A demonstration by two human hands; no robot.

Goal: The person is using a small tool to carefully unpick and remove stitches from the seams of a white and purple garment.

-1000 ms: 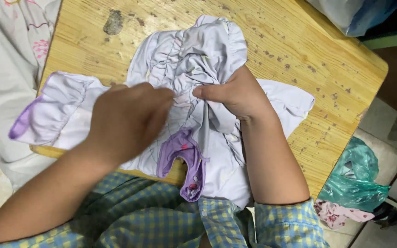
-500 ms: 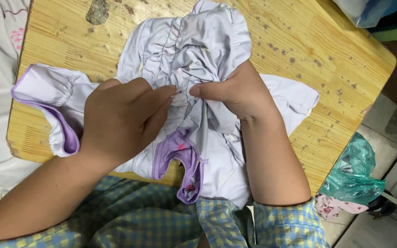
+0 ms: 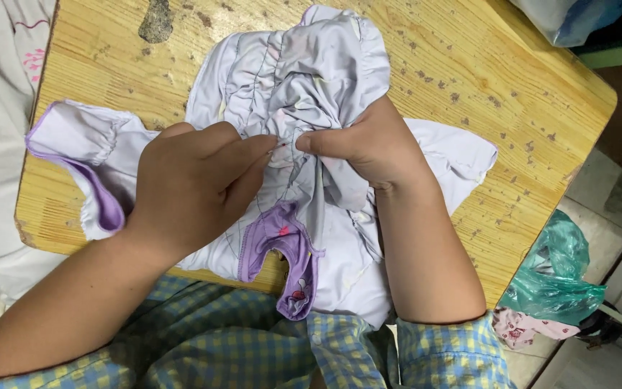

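Lilac garment (image 3: 304, 79) lies bunched on bench (image 3: 469, 65), left hand (image 3: 196, 187) and right hand (image 3: 368, 148) both pinching its gathered middle; looks mid-job, sleeves unflattened, nothing folded yet.

A pale lilac garment (image 3: 311, 86) with purple trim lies on the speckled yellow wooden table (image 3: 469, 65).
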